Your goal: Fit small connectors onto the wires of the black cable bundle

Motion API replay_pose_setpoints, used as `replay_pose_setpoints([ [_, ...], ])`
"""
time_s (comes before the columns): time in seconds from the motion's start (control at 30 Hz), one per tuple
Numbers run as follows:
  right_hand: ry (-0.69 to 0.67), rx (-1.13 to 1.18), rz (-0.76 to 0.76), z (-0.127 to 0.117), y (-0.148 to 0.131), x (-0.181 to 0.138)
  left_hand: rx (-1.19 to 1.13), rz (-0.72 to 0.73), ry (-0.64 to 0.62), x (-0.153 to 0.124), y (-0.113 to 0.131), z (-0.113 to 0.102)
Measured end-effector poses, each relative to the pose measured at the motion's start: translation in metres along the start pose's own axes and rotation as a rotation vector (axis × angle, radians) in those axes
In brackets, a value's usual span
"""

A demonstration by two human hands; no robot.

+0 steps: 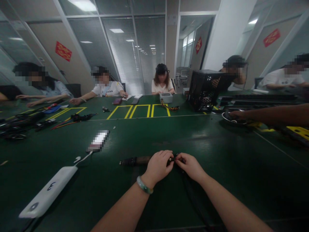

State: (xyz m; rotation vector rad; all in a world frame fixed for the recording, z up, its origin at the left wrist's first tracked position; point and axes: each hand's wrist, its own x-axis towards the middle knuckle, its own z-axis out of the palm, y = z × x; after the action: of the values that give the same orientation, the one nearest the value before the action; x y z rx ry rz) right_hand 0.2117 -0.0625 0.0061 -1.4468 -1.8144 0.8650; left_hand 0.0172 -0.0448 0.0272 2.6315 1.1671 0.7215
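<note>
A dark, stick-shaped electric screwdriver [138,160] lies across the green table in front of me, its narrow metal tip pointing left. My left hand [158,166] is closed around its rear end. Just to the right, my right hand [190,166] pinches the end of a black cable [190,190] against that rear end. From there the cable runs down towards me between my forearms. Small metal parts glint between the fingertips of both hands, but whether plug and tool are joined I cannot tell.
On the left lie a white power bank [51,190] and a phone [98,140], linked by a white cord. Bundled cables [79,117] rest further back. A black computer case [205,90] stands beyond, and a co-worker's arm reaches over a round dish [225,118] at right.
</note>
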Motion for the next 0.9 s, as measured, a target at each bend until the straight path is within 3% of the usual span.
replay_pose_setpoints([
  [0.4, -0.013, -0.014, 0.012, -0.0015, -0.0052, -0.0004, 0.038, -0.001, -0.041, 0.0009, -0.0018, 0.0011],
  [0.9, -0.007, 0.002, 0.005, -0.0002, 0.0014, 0.0009, 0.0, -0.01, -0.006, 0.0004, 0.0, -0.0012],
])
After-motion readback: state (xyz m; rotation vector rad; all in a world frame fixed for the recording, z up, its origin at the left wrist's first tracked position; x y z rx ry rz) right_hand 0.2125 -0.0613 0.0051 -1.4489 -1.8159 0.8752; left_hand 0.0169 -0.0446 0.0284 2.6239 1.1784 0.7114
